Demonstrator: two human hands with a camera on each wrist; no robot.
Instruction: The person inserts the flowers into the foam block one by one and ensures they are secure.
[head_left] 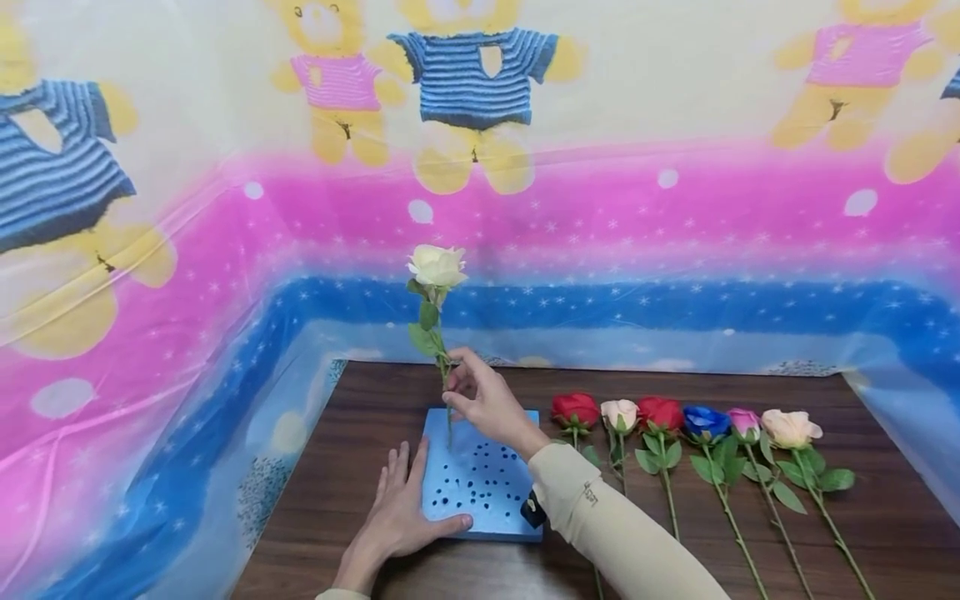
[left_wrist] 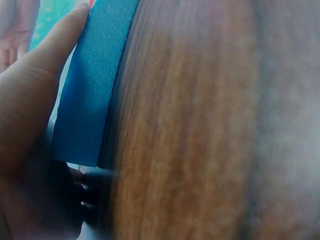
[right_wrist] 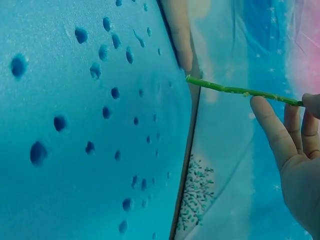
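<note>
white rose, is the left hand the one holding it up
No, the right hand pinches the white rose by its stem, while the left hand rests against the blue block.

From the head, looks forward and down from above the near side of the blue foam block (head_left: 483, 475), far enough back to frame it whole. From the left wrist, faces the block's side from low down and very close. From the right wrist, looks closely across the block's top and past its edge, turned sideways, sharing that holed top with the head view.
</note>
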